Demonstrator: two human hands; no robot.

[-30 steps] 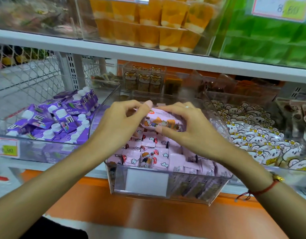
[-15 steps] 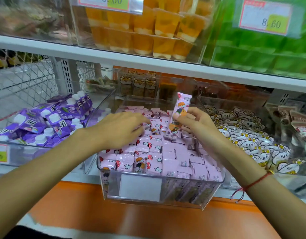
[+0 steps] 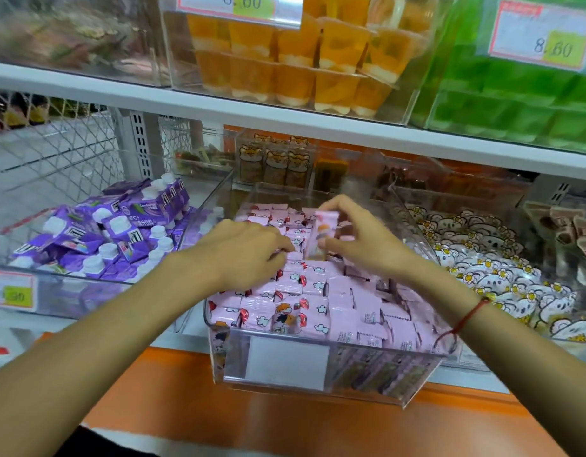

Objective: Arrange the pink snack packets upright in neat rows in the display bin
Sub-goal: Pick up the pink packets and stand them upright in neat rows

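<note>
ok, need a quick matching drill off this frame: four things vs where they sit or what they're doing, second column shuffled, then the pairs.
Things:
1. right hand
2. left hand
3. purple cartons
4. orange jelly cups

Places or states:
A. upper shelf, in a clear bin
B. fingers down among the packed pink rows
C. bin left of the display bin
D. holds one pink packet upright

Pairs: 1-D, 2-B, 3-C, 4-A
</note>
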